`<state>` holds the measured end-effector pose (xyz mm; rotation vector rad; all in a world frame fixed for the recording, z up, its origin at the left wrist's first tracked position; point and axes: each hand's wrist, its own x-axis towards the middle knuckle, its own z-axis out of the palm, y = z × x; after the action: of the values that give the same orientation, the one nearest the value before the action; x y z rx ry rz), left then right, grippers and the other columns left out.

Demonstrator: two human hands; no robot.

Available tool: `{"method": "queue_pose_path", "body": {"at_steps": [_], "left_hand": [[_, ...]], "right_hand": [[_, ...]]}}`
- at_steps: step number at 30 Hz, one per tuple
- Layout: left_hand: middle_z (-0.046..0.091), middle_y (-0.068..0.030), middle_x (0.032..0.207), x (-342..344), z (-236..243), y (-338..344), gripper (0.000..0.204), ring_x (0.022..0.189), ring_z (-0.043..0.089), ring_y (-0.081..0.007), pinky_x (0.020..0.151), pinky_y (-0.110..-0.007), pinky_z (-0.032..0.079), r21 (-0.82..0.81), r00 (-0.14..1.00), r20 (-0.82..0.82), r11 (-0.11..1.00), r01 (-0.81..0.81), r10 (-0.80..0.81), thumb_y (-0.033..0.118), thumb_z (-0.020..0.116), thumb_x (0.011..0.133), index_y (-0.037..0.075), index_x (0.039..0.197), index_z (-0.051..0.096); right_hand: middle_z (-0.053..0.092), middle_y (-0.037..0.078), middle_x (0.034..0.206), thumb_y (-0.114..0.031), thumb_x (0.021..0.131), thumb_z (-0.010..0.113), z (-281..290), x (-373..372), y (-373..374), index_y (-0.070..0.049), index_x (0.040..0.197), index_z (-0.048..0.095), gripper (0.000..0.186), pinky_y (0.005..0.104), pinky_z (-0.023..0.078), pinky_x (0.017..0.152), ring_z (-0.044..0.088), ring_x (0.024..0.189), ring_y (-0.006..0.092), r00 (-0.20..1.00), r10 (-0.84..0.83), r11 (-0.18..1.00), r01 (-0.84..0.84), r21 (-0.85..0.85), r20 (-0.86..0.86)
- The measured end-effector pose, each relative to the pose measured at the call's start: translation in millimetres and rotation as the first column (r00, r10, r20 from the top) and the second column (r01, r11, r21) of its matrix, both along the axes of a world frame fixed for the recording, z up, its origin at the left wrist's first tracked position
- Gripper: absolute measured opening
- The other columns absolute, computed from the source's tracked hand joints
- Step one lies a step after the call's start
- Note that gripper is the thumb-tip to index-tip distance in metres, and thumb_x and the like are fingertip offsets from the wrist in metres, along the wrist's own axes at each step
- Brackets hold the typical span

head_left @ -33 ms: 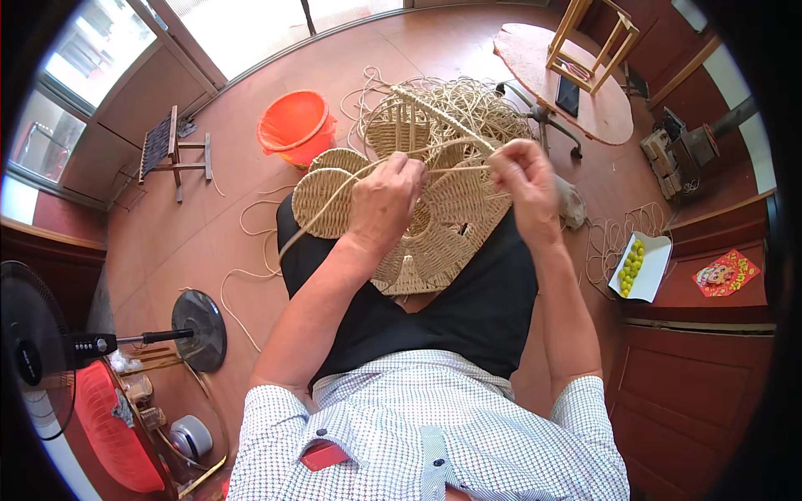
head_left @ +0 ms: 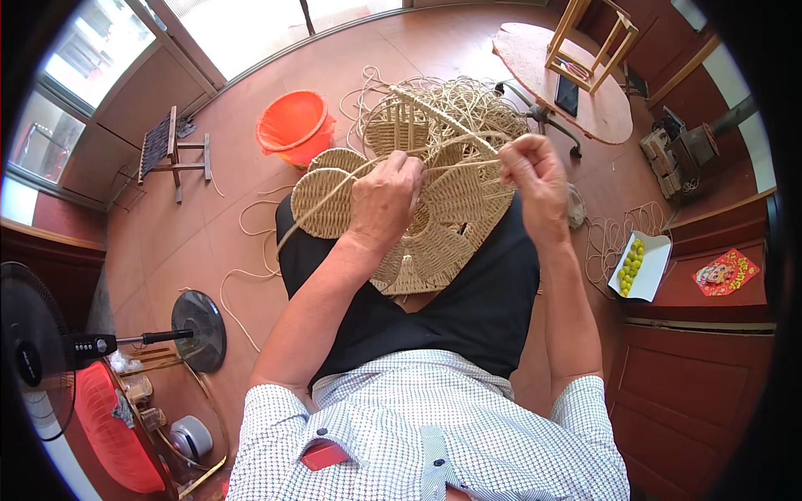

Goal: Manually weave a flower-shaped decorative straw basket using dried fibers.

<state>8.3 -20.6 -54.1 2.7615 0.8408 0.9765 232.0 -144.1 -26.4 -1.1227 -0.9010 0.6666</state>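
Note:
A tan woven piece (head_left: 455,196) with rounded, petal-like panels rests across my thighs. My left hand (head_left: 384,199) is closed on a tan cord (head_left: 322,212) over the panels. This cord trails down to the left past my knee. My right hand (head_left: 536,179) is closed, fingertips pinched together, at the right edge of the work, where strands of the cord run up to it. Between the two hands the strands stretch across the woven piece. Exactly how the right fingers hold the cord is hidden. A rope-wrapped bar (head_left: 443,121) slants above the hands.
Beyond the work lies a tangled heap of cord (head_left: 480,104), with a red bucket (head_left: 294,125) to its left. A round wooden table (head_left: 606,121) on a wheeled base stands at far right. A fan (head_left: 38,351) is at left; a white tray (head_left: 654,265) of green fruit sits right.
My right hand has shifted slightly to the right, away from the left hand. The left hand keeps its place on the cord.

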Motion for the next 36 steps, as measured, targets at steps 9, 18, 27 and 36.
{"method": "queue_pose_path", "body": {"at_steps": [9, 18, 27, 36], "left_hand": [[0.076, -0.0124, 0.104, 14, 4, -7, 0.015, 0.093, 0.076, -0.0356, 0.079, -0.049, 0.060, -0.227, 0.993, -0.077, 0.969, -0.100, 0.084, 0.023, 0.068, 0.105, 0.009, 0.106, 0.071], [0.076, -0.0260, 0.105, 4, 10, 0, 0.026, 0.102, 0.073, -0.0456, 0.090, -0.055, 0.058, -0.488, 0.994, -0.052, 0.871, 0.055, -0.092, 0.021, 0.060, 0.101, 0.002, 0.114, 0.073], [0.072, -0.0173, 0.117, -3, 20, -27, 0.026, 0.109, 0.070, -0.0400, 0.095, -0.050, 0.056, -0.184, 1.000, -0.017, 0.983, -0.023, 0.021, 0.015, 0.073, 0.099, 0.003, 0.122, 0.073], [0.070, -0.0064, 0.108, 12, -7, -29, 0.016, 0.110, 0.065, -0.0307, 0.098, -0.046, 0.051, 0.123, 0.998, -0.053, 0.992, -0.022, 0.028, 0.024, 0.075, 0.100, 0.011, 0.109, 0.070]], "right_hand": [[0.079, 0.015, 0.123, 0.002, 0.105, 0.070, -2, -43, -8, -0.001, 0.132, 0.063, 0.028, 0.0308, 0.063, 0.087, 0.076, 0.101, 0.0160, 0.954, -0.127, 0.977, 0.167, -0.130, 0.271], [0.078, 0.022, 0.122, -0.002, 0.102, 0.066, -31, -65, 34, 0.001, 0.157, 0.052, 0.056, 0.0492, 0.061, 0.092, 0.078, 0.109, 0.0405, 0.788, 0.011, 0.913, 0.243, -0.328, 0.616], [0.076, 0.003, 0.092, -0.005, 0.106, 0.070, -19, -81, 12, -0.002, 0.139, 0.064, 0.034, 0.0294, 0.058, 0.076, 0.075, 0.084, 0.0108, 0.893, -0.229, 0.959, 0.274, -0.066, 0.388], [0.059, -0.001, 0.088, 0.003, 0.094, 0.071, -28, 46, -69, -0.002, 0.140, 0.054, 0.050, 0.0255, 0.056, 0.080, 0.050, 0.067, 0.0089, 0.903, -0.145, 0.983, 0.084, -0.166, -0.405]]}}
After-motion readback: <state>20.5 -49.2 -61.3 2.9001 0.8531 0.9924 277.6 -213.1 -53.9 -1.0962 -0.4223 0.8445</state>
